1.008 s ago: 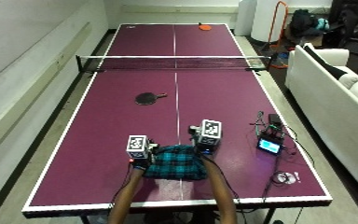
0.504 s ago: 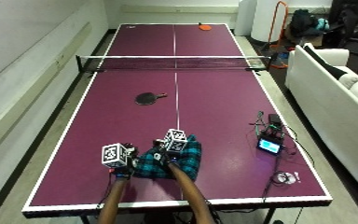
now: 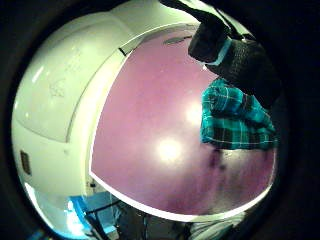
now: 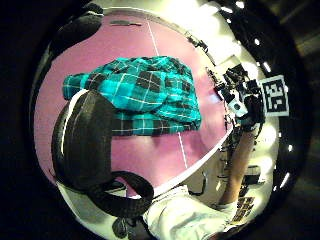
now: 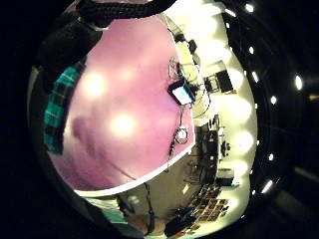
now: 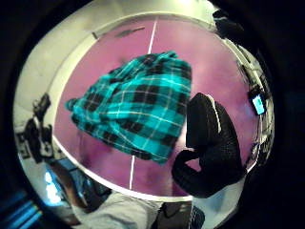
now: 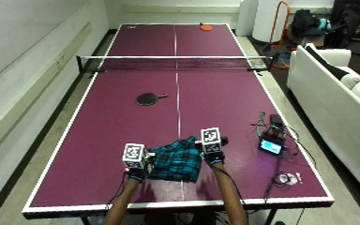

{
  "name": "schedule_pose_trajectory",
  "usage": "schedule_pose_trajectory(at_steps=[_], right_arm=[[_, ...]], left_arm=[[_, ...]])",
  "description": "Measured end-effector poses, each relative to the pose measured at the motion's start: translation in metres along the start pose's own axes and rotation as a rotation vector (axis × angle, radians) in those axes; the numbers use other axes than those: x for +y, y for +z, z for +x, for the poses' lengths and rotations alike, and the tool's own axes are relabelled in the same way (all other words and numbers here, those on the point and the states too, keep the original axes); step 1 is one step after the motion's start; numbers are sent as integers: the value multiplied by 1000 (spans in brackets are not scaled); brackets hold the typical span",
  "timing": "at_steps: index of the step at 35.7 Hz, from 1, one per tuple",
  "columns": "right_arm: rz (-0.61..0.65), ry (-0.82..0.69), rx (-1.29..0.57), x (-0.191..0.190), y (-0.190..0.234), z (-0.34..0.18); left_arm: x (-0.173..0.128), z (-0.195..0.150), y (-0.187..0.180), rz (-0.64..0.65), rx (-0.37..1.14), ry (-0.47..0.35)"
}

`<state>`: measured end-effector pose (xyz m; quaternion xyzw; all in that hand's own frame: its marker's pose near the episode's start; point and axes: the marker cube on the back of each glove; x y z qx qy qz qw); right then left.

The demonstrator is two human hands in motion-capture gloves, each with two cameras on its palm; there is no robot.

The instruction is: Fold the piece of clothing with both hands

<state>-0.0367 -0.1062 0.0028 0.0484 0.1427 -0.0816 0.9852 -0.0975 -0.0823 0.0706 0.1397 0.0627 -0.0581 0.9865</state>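
Both sides of the bunched plaid shirt [image 7: 177,159] have a hand [image 7: 136,172] beside them, fingers relaxed.

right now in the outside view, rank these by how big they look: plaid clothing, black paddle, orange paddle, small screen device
1. plaid clothing
2. black paddle
3. small screen device, close to the black paddle in apparent size
4. orange paddle, smallest, though it lies at the table's far end, so distance shrinks it

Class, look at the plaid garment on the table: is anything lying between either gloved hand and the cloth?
Nothing visible does. The left hand and the right hand flank the teal plaid garment, with only bare purple table around it. The paddle and the small screen device lie well aside.
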Motion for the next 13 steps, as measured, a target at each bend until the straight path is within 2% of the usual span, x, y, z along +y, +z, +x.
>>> schedule_pose_trajectory(at_steps=[2,5,10,13], right_arm=[[-2,40,-50,4,0,17],[-14,128,-69,4,17,38],[19,154,-54,6,32,45],[5,148,-55,15,28,44]], left_arm=[[6,16,4,-52,46,20],[2,26,2,-48,47,45],[-21,24,-13,97,-74,58],[-8,31,-10,5,-53,65]])
